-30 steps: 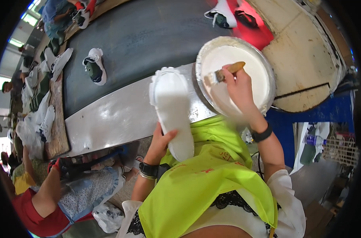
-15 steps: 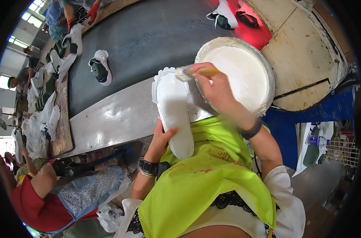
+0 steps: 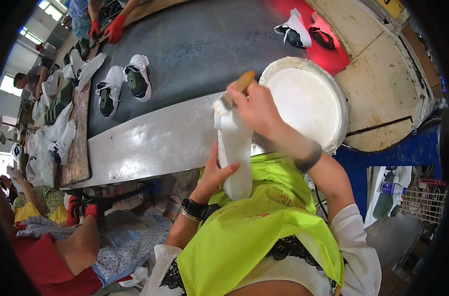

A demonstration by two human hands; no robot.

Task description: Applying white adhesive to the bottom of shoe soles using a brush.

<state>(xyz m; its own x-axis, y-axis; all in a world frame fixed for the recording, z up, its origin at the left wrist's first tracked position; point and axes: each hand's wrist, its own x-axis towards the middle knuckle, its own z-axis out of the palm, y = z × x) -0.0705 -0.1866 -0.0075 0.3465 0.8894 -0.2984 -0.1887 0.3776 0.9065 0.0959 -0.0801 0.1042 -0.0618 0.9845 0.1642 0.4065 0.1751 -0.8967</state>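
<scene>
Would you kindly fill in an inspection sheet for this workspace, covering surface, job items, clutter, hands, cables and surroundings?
Surface: dark belt beside a shiny metal ledge.
Job items: white shoe upper, brush, basin of white liquid.
Clutter: plastic bag by a wooden board.
Hands: left hand grips the upper; right hand holds the brush at its far end.
Cables: nothing clearly seen.
Surroundings: co-worker's red gloves; wire basket.

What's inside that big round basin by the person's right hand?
The basin holds a smooth white substance; what it is, I can't tell. It covers the basin's bottom, so its depth stays hidden. The right hand and forearm cover part of the left edge.
</scene>
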